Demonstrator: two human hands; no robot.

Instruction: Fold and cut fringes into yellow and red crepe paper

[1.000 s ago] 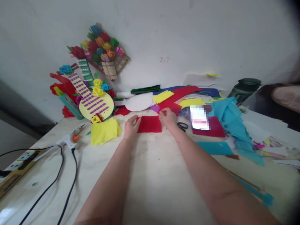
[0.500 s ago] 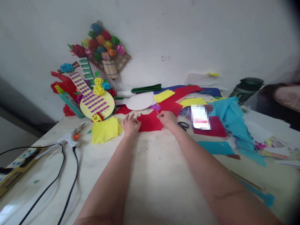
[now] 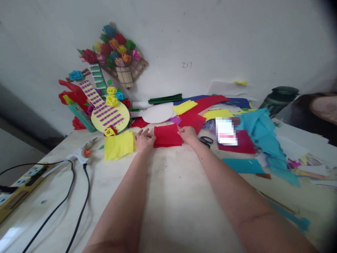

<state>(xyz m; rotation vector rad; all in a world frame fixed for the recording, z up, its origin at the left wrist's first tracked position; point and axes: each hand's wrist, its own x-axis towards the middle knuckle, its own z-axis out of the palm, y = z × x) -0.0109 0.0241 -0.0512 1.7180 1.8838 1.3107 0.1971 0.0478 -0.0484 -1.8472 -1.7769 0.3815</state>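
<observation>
A rectangular piece of red crepe paper [image 3: 167, 135] lies on the table between my hands. My left hand [image 3: 144, 141] pinches its left edge between thumb and forefinger, the other fingers slightly spread. At the upper right edge, my right hand [image 3: 187, 135] is closed with its fingertips gripping the paper. Left of my left hand sits a stack of yellow crepe paper [image 3: 119, 146]. Black-handled scissors [image 3: 206, 141] lie just right of my right hand, partly hidden by it.
A glue gun [image 3: 82, 154] with a black cord rests at left near a power strip [image 3: 25, 184]. Behind stand a paper guitar [image 3: 110, 117] and a green glue bottle [image 3: 82, 116]. At right are a blurred-out phone [image 3: 225, 131], blue crepe paper [image 3: 259, 128] and a dark bottle [image 3: 280, 100].
The red paper now lies flatter and straighter, its upper edge less wavy. My left hand has shifted slightly left; my right hand keeps its place at the right edge.
</observation>
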